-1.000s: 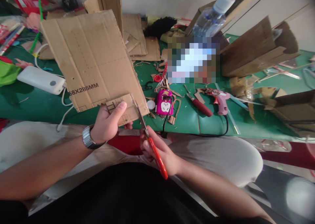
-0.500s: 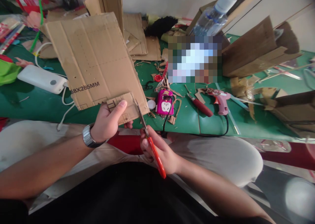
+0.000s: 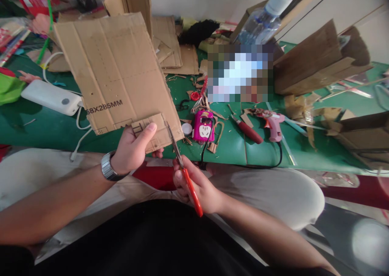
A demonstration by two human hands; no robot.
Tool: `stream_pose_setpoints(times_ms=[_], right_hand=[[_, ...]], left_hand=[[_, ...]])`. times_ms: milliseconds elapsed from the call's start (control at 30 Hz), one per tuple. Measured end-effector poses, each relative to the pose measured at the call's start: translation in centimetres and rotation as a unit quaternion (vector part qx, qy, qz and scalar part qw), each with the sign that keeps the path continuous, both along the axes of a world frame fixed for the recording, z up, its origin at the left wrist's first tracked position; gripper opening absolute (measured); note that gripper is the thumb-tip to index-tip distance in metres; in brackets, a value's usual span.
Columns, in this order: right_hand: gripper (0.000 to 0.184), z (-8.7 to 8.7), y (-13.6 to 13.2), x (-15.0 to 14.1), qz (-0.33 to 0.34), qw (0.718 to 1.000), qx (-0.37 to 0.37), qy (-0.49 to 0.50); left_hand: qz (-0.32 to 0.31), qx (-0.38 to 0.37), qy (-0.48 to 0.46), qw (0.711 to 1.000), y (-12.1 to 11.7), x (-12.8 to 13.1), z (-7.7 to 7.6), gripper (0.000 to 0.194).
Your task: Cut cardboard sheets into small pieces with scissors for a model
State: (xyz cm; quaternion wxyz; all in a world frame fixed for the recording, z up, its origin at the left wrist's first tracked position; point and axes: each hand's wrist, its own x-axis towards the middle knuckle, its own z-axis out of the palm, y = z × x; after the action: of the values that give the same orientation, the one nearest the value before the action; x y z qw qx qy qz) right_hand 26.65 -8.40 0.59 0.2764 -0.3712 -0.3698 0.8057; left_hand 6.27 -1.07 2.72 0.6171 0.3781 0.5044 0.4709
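Observation:
My left hand (image 3: 136, 148) grips a large brown cardboard sheet (image 3: 118, 65) and a small cardboard piece (image 3: 159, 140) lying over its lower corner, thumb on top. Printed on the big sheet is text ending in "285MM". My right hand (image 3: 197, 185) is closed around scissors (image 3: 192, 193) with red handles. Their blades point up and left and meet the cardboard near the small piece's right side. Whether the blades are parted at the tip I cannot tell.
On the green table (image 3: 225, 156) are a pink power socket (image 3: 203, 126), a red-handled tool (image 3: 249, 131), a pink glue gun (image 3: 275, 127) and a white power bank (image 3: 50, 97). A water bottle (image 3: 261, 23) and a cardboard box (image 3: 310, 61) stand farther back.
The cardboard sheet has tilted very slightly, its top edge a little higher and farther left. The scissor handles have shifted slightly up and left. Both holds are unchanged.

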Motion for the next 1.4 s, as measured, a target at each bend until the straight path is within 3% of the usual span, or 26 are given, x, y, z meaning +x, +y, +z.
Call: stream_pose_setpoints(times_ms=[200, 600, 900, 1100, 1400], right_hand=[[0.049, 0.5, 0.4, 0.7, 0.021, 1.000, 0.002, 0.012], [0.054, 0.8, 0.4, -0.4, -0.003, 0.999, -0.029, 0.022], [0.056, 1.2, 0.5, -0.3, -0.008, 1.000, -0.020, 0.004], [0.050, 1.9, 1.1, 0.1, -0.005, 1.000, 0.017, 0.001], [0.054, 0.7, 1.2, -0.6, -0.010, 0.998, 0.065, -0.016]], left_hand=[[-0.026, 0.007, -0.001, 1.000, -0.4, -0.1, -0.5, 0.035], [-0.028, 0.008, -0.004, 1.000, -0.4, -0.2, -1.0, 0.036], [-0.043, 0.004, -0.001, 0.999, -0.5, -0.2, -0.6, 0.037], [-0.054, 0.007, -0.002, 0.998, -0.8, 0.1, -0.5, 0.038], [-0.036, 0.022, -0.009, 0.999, -0.6, 0.3, -0.3, 0.038]])
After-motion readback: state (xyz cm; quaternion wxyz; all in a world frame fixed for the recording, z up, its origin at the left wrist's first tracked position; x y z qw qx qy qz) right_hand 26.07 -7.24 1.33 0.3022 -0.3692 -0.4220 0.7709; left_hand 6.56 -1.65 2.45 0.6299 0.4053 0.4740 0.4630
